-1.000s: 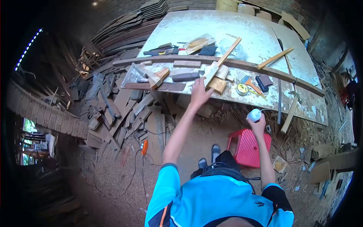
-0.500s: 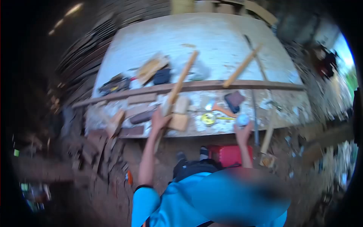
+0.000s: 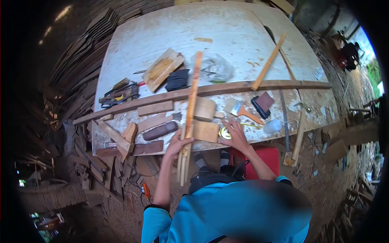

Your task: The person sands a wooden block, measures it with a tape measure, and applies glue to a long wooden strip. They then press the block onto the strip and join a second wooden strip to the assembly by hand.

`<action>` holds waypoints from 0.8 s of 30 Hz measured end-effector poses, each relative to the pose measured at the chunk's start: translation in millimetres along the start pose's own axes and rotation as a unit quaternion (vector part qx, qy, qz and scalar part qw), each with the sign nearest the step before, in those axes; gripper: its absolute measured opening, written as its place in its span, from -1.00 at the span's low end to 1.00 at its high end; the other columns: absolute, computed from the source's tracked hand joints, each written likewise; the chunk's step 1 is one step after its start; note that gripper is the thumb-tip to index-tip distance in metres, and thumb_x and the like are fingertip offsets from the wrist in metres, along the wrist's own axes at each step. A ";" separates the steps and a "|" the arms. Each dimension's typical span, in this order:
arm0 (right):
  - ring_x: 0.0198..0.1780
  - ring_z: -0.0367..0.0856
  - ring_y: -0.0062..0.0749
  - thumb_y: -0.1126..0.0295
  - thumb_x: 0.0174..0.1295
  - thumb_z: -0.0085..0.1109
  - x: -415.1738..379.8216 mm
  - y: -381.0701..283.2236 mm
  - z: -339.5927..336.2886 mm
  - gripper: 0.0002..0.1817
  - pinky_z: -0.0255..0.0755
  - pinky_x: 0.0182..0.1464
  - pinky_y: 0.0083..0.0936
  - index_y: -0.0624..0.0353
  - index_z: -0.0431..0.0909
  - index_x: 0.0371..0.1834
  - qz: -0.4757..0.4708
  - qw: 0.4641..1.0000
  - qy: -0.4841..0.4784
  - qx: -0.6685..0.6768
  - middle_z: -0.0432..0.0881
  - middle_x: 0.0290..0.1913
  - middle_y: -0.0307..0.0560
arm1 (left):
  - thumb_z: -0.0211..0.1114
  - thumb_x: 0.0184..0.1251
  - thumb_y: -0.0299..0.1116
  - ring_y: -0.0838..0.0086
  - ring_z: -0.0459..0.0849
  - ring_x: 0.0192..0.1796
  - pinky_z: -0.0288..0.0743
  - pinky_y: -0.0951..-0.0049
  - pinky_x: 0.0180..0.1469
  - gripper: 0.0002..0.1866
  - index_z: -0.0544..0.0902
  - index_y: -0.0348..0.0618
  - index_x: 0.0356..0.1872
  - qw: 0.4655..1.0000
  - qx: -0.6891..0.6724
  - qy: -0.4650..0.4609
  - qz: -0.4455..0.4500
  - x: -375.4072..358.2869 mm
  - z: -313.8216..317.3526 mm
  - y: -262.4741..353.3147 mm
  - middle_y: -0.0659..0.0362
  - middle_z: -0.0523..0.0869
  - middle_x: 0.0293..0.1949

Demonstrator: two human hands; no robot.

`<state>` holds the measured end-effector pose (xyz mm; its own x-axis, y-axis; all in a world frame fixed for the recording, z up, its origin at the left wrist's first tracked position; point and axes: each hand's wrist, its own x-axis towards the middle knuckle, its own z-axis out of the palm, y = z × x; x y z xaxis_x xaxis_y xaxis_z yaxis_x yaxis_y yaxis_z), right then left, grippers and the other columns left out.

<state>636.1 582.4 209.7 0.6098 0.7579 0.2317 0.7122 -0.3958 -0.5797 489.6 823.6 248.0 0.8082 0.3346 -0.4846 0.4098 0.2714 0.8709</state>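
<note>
The single view is taken from the person's head, looking forward and steeply down. The blue shirt [image 3: 194, 214] is nearest, filling the bottom edge, while the left hand [image 3: 177, 146] and right hand [image 3: 236, 137] fall near mid-frame, at arm's reach. The desk [image 3: 162, 32] stretches away above them, seen obliquely. The wide lens bends straight edges, darkens the corners and takes in floor [image 3: 115, 216] and stacked boards [image 3: 89, 42].

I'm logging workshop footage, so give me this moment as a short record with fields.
left hand: left hand holds narrow wooden strips
right hand: right hand has fingers at yellow tape measure; grip unclear
beside tape measure: wooden block
farther right: paintbrush, white bottle
across table: long beam
near table edge: red stool
</note>
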 end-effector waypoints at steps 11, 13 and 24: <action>-0.01 0.41 -0.06 0.24 -0.28 0.51 31.6 -70.6 30.0 -0.22 0.31 0.07 -0.27 0.23 0.43 0.12 -0.064 0.989 0.068 0.117 0.41 -0.04 0.10 | 0.45 -0.05 -0.45 0.48 0.56 -0.03 0.44 0.47 0.03 -0.39 0.44 -0.26 0.11 0.995 -0.046 0.056 0.069 -46.7 -20.8 23.1 0.14 0.60 -0.05; 0.01 0.39 -0.01 0.20 -0.21 0.45 55.4 -97.2 44.0 -0.25 0.27 0.10 -0.21 0.18 0.43 0.15 -0.161 0.971 0.059 0.168 0.42 -0.04 0.10 | 0.45 -0.04 -0.43 0.48 0.58 -0.08 0.48 0.45 -0.02 -0.39 0.43 -0.25 0.10 0.988 -0.091 0.072 0.103 -58.6 -20.8 35.4 0.15 0.62 -0.12; 0.15 0.31 0.09 0.19 -0.18 0.45 167.0 -149.3 99.9 -0.15 0.23 0.20 -0.19 0.14 0.29 0.25 -0.126 0.983 -0.028 0.127 0.34 0.11 0.16 | 0.44 -0.02 -0.43 0.51 0.57 -0.15 0.42 0.49 -0.05 -0.51 0.51 -0.31 -0.01 0.931 0.086 0.322 0.150 -107.7 -132.8 15.6 0.17 0.62 -0.17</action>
<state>596.8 819.8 256.9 0.3998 0.8453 0.3544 0.7244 -0.0545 -0.6873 352.8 911.6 302.9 0.4997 0.8581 -0.1181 0.3131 -0.0517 0.9483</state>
